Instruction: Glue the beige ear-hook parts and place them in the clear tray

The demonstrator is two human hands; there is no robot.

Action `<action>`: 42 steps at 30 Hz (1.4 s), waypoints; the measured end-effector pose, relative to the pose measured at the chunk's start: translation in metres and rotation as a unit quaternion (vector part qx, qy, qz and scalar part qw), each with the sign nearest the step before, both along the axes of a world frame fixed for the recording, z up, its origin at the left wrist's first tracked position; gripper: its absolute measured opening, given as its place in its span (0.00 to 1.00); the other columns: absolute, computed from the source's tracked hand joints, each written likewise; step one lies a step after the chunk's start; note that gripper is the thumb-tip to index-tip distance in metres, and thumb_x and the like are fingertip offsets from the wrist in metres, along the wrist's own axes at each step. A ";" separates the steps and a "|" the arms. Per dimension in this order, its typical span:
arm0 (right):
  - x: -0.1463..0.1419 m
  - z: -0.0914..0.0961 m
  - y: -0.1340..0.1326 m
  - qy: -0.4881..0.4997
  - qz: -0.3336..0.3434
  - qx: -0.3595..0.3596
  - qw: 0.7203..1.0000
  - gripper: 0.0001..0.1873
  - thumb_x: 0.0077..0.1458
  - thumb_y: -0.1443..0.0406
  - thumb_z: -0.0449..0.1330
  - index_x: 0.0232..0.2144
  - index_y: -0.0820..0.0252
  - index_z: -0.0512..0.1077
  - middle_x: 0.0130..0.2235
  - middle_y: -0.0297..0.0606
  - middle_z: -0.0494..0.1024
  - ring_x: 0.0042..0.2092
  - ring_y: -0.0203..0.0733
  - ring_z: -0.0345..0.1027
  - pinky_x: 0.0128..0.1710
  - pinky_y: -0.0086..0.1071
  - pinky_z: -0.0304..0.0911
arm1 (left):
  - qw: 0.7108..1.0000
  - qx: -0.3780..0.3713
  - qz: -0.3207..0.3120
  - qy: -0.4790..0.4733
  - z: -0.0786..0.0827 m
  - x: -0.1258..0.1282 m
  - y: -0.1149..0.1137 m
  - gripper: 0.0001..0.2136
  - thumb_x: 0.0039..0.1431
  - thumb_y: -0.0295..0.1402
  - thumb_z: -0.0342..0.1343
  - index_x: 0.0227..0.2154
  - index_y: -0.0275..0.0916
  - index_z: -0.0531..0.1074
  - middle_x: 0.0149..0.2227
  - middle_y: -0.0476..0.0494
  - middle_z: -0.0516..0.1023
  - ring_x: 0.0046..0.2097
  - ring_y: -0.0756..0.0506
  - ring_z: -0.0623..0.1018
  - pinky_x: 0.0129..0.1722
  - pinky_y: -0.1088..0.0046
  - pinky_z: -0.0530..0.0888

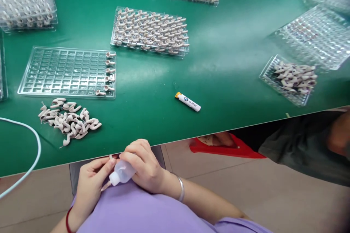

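My right hand [143, 165] is wrapped round a small translucent squeeze bottle [125, 172]. The bottle is tilted, its white cap and thin pinkish nozzle [106, 185] aimed down and left, across my left hand. Thumb and fingers of my left hand [93, 176] are pinched together on a small pale piece [111, 157], mostly hidden; it looks like one of the beige earbud shells. Both hands are close together in front of my purple top, just below the table edge. On the table ahead lies a loose pile of beige earbud shells [72, 120], with thin wires sticking out of some.
Behind the pile, a clear tray [65, 71] has earbud shells along its right end. A fuller tray [150, 32] and stacked trays [26, 0] stand farther back. A white lighter [188, 102] lies mid-table. A pale cable [37, 149] curves at left; another person's sleeve [300, 149] is at right.
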State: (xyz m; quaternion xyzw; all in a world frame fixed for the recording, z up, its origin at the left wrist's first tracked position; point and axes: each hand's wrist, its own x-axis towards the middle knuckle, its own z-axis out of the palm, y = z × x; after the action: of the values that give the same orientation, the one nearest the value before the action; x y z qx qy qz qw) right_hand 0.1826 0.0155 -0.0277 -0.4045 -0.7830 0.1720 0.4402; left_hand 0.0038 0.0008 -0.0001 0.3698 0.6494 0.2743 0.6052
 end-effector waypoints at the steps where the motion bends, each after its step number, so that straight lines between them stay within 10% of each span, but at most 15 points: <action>1: 0.003 0.003 0.002 0.016 0.012 -0.017 1.000 0.09 0.59 0.73 0.56 0.42 0.58 0.69 0.34 0.39 0.73 0.35 0.41 0.67 0.35 0.37 0.66 | 0.999 0.021 -0.024 0.009 0.004 -0.002 0.002 0.13 0.50 0.44 0.65 0.30 0.39 0.83 0.29 0.41 0.83 0.28 0.45 0.79 0.24 0.76 0.75; 8: 0.032 0.022 0.020 0.180 -0.019 -0.187 0.965 0.14 0.51 0.62 0.69 0.36 0.56 0.68 0.33 0.34 0.72 0.32 0.37 0.67 0.31 0.31 0.66 | 0.919 0.332 -0.144 0.156 0.028 -0.014 0.013 0.01 0.53 0.32 0.65 0.28 0.42 0.80 0.26 0.50 0.80 0.26 0.51 0.77 0.26 0.81 0.73; 16: 0.035 0.021 0.025 0.244 -0.048 -0.243 0.938 0.14 0.50 0.63 0.70 0.35 0.54 0.68 0.32 0.30 0.71 0.31 0.35 0.66 0.31 0.28 0.64 | 0.870 0.402 -0.199 0.206 0.032 -0.012 0.033 0.02 0.56 0.33 0.63 0.30 0.42 0.76 0.26 0.53 0.77 0.26 0.53 0.75 0.26 0.81 0.71; 25: 0.033 0.016 0.026 0.254 -0.050 -0.237 0.936 0.14 0.50 0.62 0.70 0.35 0.54 0.68 0.33 0.31 0.71 0.31 0.35 0.66 0.31 0.29 0.63 | 0.732 0.482 -0.209 0.433 0.063 -0.021 0.173 0.08 0.60 0.33 0.55 0.33 0.40 0.81 0.33 0.46 0.81 0.36 0.45 0.79 0.37 0.71 0.73; 30: 0.034 0.014 0.026 0.252 -0.050 -0.227 0.939 0.14 0.50 0.63 0.70 0.35 0.53 0.68 0.33 0.31 0.71 0.31 0.35 0.66 0.31 0.29 0.63 | 0.724 0.422 -0.279 0.468 0.055 -0.019 0.215 0.14 0.58 0.33 0.51 0.35 0.37 0.82 0.37 0.41 0.83 0.39 0.40 0.81 0.39 0.66 0.73; 42: 0.036 0.015 0.026 0.250 -0.052 -0.235 0.938 0.14 0.50 0.63 0.70 0.35 0.53 0.68 0.34 0.31 0.71 0.31 0.35 0.67 0.32 0.30 0.65 | 0.725 0.407 -0.319 0.455 0.054 -0.020 0.210 0.17 0.58 0.37 0.47 0.37 0.37 0.81 0.40 0.40 0.83 0.42 0.39 0.81 0.42 0.65 0.73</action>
State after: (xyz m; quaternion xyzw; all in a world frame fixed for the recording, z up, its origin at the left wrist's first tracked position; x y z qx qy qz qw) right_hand 0.2186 0.0412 -0.0128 -0.4807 -0.5625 0.4237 0.5225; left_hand -0.0163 0.2112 0.0543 0.8465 0.5163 0.1022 0.0801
